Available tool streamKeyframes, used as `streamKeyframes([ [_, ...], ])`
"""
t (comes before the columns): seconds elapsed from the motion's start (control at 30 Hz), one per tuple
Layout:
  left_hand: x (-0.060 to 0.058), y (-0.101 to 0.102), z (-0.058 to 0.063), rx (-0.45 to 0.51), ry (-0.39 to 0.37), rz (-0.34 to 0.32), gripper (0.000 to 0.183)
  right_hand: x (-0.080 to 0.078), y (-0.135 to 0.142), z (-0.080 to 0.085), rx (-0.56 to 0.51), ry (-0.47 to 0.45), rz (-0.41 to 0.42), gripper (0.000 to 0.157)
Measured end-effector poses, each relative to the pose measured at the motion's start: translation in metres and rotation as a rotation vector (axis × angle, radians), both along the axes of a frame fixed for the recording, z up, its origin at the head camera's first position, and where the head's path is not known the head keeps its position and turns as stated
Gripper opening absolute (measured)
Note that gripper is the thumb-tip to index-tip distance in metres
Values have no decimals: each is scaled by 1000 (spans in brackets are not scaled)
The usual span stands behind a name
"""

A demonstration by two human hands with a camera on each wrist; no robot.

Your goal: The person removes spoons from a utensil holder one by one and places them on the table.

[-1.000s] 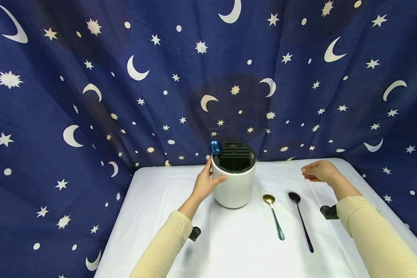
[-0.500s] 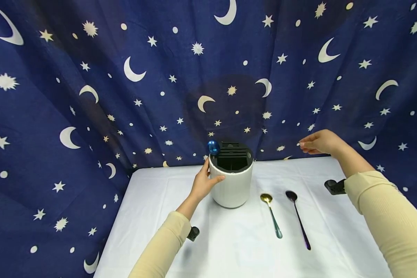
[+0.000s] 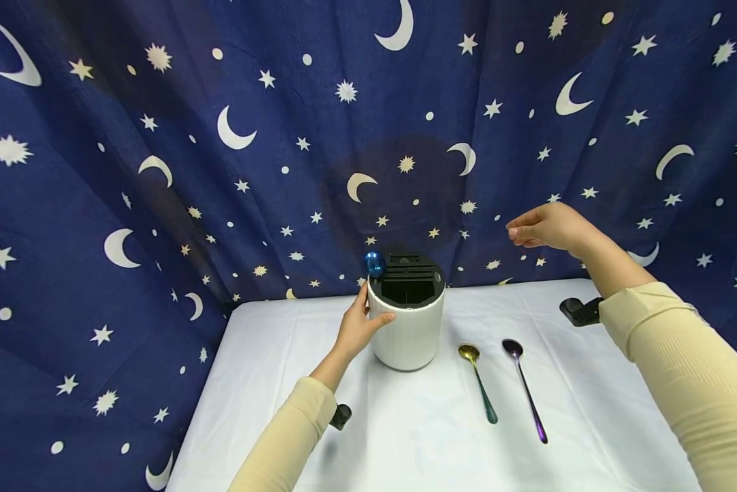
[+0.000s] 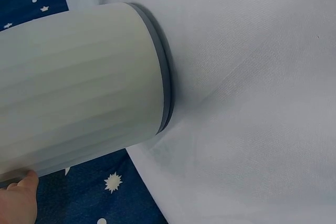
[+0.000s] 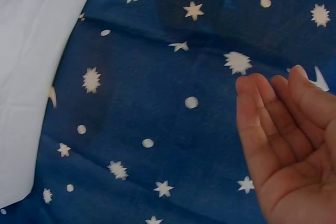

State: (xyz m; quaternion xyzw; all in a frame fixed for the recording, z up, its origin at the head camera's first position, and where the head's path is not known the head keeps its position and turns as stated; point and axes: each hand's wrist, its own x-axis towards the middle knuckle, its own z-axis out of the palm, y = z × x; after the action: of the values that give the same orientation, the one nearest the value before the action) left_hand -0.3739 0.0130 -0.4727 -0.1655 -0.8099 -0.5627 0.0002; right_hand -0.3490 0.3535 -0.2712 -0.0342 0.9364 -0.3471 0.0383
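Note:
A white cylindrical utensil holder [image 3: 408, 338] with a black slotted top stands upright on the table. My left hand [image 3: 358, 328] grips its left side near the rim, thumb across the front and fingers round the back. The shiny blue bowl of a spoon [image 3: 375, 264] sticks up at the holder's left rim; its handle is hidden. In the left wrist view the holder's wall [image 4: 79, 82] fills much of the picture, a bit of the hand [image 4: 20, 200] showing at the lower left. My right hand [image 3: 552, 225] is raised at the right, palm empty and fingers loosely bent [image 5: 262, 114].
Right of the holder lie a spoon with a gold bowl and green handle [image 3: 479, 383] and a dark purple long-handled spoon [image 3: 528, 393]. A white cloth covers the table [image 3: 282, 383]. Behind it hangs a dark blue curtain [image 3: 294, 205] with moons and stars.
My right hand has risen from low over the table's right side to in front of the curtain, then drifted left. The left hand and holder stay put.

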Motion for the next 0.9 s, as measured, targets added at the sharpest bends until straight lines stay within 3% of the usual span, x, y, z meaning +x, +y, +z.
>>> streamKeyframes([
  [0.33, 0, 0, 0, 8, -5, 2, 97, -10, -36, 14, -39, 34, 20, 38],
  [0.9, 0, 0, 0, 17, 18, 0, 95, -25, -85, -8, -153, 13, 74, 36],
])
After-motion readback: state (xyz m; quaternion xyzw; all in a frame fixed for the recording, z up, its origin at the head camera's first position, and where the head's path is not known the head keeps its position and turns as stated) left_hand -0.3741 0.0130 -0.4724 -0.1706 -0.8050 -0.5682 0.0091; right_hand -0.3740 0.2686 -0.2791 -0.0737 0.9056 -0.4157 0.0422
